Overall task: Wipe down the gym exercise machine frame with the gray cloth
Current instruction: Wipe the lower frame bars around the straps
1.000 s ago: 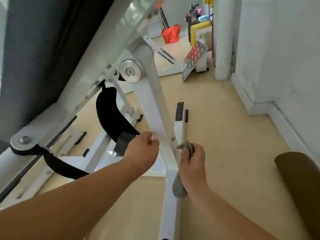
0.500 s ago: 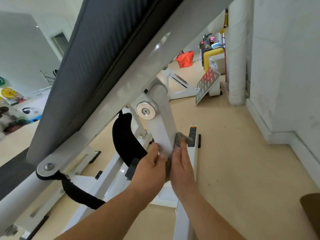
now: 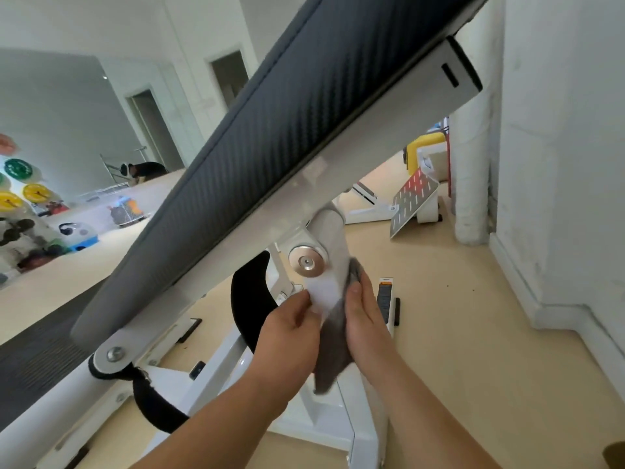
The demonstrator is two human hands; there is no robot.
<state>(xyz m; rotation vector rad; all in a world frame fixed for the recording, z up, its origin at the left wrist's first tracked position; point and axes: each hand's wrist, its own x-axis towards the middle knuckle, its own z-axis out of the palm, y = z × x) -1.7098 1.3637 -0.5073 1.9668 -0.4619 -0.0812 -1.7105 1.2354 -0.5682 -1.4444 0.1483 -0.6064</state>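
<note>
The task is judged to be under way but far from finished: the gray cloth (image 3: 333, 346) is held against the right side of a slanted white strut (image 3: 329, 245) of the machine frame (image 3: 355, 157), just below the round metal pivot cap (image 3: 306, 262), so only this one member is being treated. No clear difference between wiped and unwiped paint can be made out, so how much is already clean cannot be told. The long white beam under the dark padded bench (image 3: 270, 130), the lower pivot plate (image 3: 115, 353) and the base rails (image 3: 368, 428) near the floor (image 3: 473, 350) are not touched by the cloth here and are presumed to be left. The cloth is pinched by the right hand (image 3: 365, 319), with the thumb on its front and the fingers laid along its outer side, pressing it to the strut. The left hand (image 3: 291, 330) is curled round the strut's opposite edge, fingertips on its face, apparently to steady it. The cloth is seen as a soft, dark gray, slightly fuzzy piece, bunched at the top where it is pressed and hanging loose in a limp fold below and between the two hands, its lower tail blurred
</note>
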